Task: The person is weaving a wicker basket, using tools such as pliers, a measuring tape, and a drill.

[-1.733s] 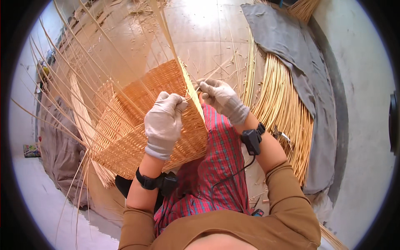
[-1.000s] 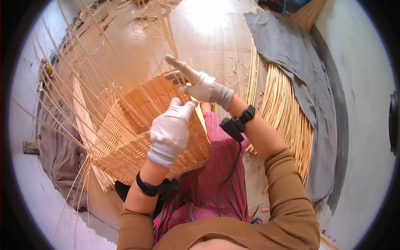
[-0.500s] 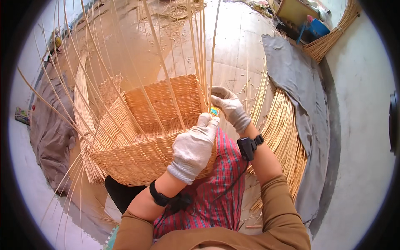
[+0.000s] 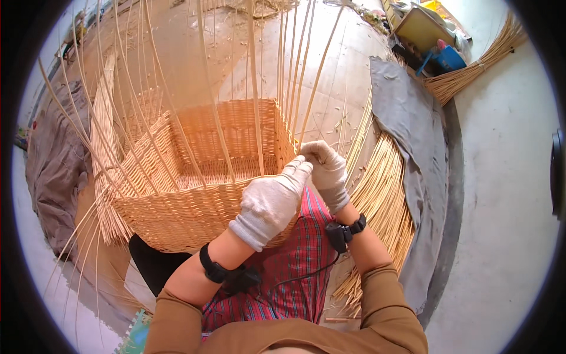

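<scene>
A square wicker basket (image 4: 177,209) with tall upright stakes (image 4: 257,100) around its rim rests over my lap. My left hand (image 4: 271,203), in a whitish work glove, is closed on the rim at the near right corner, thumb and fingers pressed together. Just outside that corner is my right hand (image 4: 327,171), gloved alike, with its fingers curled in close to the left fingertips. What the right fingers hold is hidden. One stake (image 4: 318,76) rises from between the hands and leans to the right.
A bundle of loose wicker rods (image 4: 383,200) lies on the floor at right, partly under a grey cloth (image 4: 407,112). More rods (image 4: 103,141) and a dark cloth (image 4: 56,171) lie at left. A tied bundle (image 4: 471,68) and blue container (image 4: 449,59) sit far right.
The right-corner stake now leans further right. A small yellow and blue patch seen between my hands is now hidden. My view has shifted slightly, and both hands stay at the corner.
</scene>
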The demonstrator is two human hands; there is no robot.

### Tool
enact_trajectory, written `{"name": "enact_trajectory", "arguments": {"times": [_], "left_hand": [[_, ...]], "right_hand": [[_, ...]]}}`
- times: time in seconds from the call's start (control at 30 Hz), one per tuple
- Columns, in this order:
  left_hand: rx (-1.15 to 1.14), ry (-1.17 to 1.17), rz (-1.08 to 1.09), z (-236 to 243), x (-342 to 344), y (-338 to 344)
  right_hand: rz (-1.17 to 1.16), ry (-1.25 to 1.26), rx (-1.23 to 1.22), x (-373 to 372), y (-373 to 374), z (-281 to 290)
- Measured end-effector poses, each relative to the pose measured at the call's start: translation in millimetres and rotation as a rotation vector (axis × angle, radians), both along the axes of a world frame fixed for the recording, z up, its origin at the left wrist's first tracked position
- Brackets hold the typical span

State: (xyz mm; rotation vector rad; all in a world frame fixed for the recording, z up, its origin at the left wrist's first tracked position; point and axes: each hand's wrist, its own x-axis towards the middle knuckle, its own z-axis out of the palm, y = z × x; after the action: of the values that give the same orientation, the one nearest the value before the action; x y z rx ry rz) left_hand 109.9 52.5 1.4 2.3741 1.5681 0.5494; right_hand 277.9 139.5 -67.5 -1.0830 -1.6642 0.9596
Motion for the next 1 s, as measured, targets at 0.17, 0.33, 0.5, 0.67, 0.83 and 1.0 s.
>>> {"name": "enact_trajectory", "arguments": {"times": [0.17,0.33,0.5,0.67,0.83,1.0], "left_hand": [[-0.018,-0.052,0.049,3.0,0.7,-7.6],[0.140,-0.355,0.149,11.3,-26.5,-45.7],[0.059,-0.671,0.307,-14.3,-110.2,-116.4],[0.351,-0.578,0.973,-80.6,-220.7,-175.6],[-0.109,-0.648,1.161,-152.1,-288.2,-220.5],[-0.041,-0.819,1.017,-176.9,-285.2,-235.4]], "right_hand": [[-0.267,-0.100,0.197,32.6,10.3,-2.1],[-0.099,-0.369,-0.416,86.1,-56.3,31.9],[-0.133,-0.109,-0.323,60.6,-116.5,96.2],[-0.164,-0.154,0.371,21.7,-201.5,223.6],[0.847,0.405,0.544,-38.1,-226.6,300.3],[1.079,0.478,0.452,-113.2,-244.4,317.5]]}}
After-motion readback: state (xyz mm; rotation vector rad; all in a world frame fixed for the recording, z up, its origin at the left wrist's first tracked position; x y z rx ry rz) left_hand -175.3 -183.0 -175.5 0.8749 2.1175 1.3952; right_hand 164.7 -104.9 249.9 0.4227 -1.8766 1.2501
